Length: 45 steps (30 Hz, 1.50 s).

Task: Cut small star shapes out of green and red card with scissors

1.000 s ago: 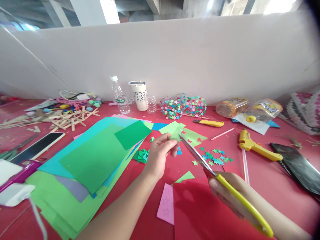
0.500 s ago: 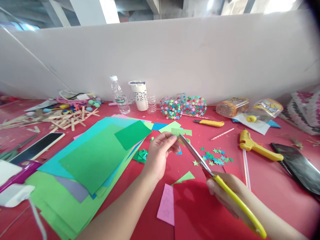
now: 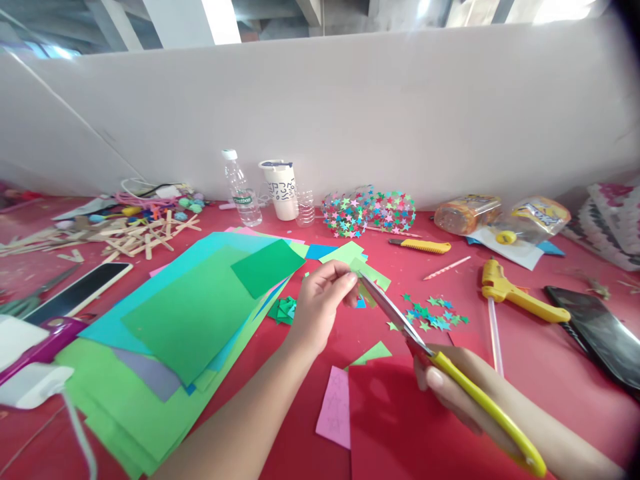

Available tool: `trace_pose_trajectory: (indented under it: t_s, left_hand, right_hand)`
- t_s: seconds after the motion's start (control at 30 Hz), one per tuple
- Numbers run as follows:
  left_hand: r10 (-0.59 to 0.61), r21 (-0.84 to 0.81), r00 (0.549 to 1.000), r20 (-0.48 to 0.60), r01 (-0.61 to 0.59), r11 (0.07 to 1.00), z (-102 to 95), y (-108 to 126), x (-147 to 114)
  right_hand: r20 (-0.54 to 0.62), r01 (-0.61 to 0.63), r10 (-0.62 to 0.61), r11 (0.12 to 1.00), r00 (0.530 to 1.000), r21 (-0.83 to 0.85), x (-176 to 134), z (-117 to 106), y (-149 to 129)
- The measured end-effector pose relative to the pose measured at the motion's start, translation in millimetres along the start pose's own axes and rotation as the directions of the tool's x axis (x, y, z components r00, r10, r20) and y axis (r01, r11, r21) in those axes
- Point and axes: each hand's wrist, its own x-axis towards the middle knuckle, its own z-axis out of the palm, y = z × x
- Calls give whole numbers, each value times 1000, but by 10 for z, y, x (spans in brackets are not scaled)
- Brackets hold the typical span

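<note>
My left hand [image 3: 327,300] pinches a small light green paper piece [image 3: 373,272] between thumb and fingers. My right hand [image 3: 450,383] grips scissors [image 3: 420,340] with yellow handles, and their blades reach up to the paper beside my left fingertips. I cannot tell whether the blade tips touch the paper. Under the blades, small green and blue paper stars [image 3: 437,312] lie loose on the red table. A red sheet [image 3: 395,413] lies below my hands, with a pink paper piece [image 3: 334,408] bearing drawn stars at its left edge.
Stacked green and blue sheets [image 3: 185,313] cover the left side. Behind stand a water bottle [image 3: 245,197], a white cup [image 3: 283,193] and star-covered bottles [image 3: 367,212]. A yellow cutter [image 3: 425,246], a glue gun [image 3: 520,293] and a black phone [image 3: 595,333] lie right.
The light green paper at my left fingertips has turned, its free end now slanting down to the right. The scissors' yellow handle has swung slightly outward. My hands stay nearly in place.
</note>
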Motion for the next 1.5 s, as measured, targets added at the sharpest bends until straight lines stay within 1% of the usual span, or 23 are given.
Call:
trace_pose_trajectory:
  t_s: [0.1, 0.23, 0.3, 0.47, 0.63, 0.7, 0.83, 0.9, 1.0, 1.1, 1.2, 1.33, 1.5]
  left_hand:
    - [-8, -10, 1000, 15, 9, 1000, -5, 9, 5]
    - [-12, -8, 1000, 10, 12, 1000, -4, 8, 8]
    - [-12, 2, 1000, 8, 12, 1000, -4, 1, 9]
    - [-13, 2, 1000, 20, 13, 1000, -14, -9, 13]
    - [-19, -9, 999, 40, 19, 1000, -23, 17, 21]
    - [-34, -29, 998, 48, 36, 999, -19, 28, 22]
    - [-103, -100, 993, 61, 109, 989, -2, 22, 19]
    - [-117, -122, 991, 58, 123, 985, 3, 10, 18]
    - [-92, -133, 995, 40, 97, 986, -1, -4, 20]
    - [-69, -119, 997, 35, 73, 990, -11, -6, 25]
    - [-63, -101, 997, 34, 66, 993, -21, 5, 31]
    - [-66, -92, 997, 34, 69, 993, -27, 15, 37]
    - [-60, -94, 998, 27, 62, 994, -28, 0, 32]
  right_hand:
    - [-29, -54, 55, 998, 998, 38, -19, 18, -33]
    - [-46, -31, 33, 998, 998, 46, -29, 18, -60]
    - [-35, -34, 35, 999, 999, 38, -25, 11, -67]
    - [8, -114, 113, 993, 994, 35, 6, -2, -73]
    - [38, -115, 114, 993, 993, 26, 27, 2, -70]
    - [31, -112, 110, 993, 993, 40, 29, 8, -58]
    - [-1, -132, 132, 990, 991, 54, 35, 12, -23]
    - [3, -127, 127, 991, 992, 49, 38, 7, -15]
    - [28, -117, 116, 992, 993, 42, 39, 1, -28]
    - [27, -158, 157, 986, 987, 58, 36, -1, -54]
    - [38, -187, 185, 980, 982, 64, 32, -3, -71]
    - [39, -196, 193, 979, 980, 64, 27, -4, -87]
    - [31, -203, 202, 979, 979, 23, 34, -3, -117]
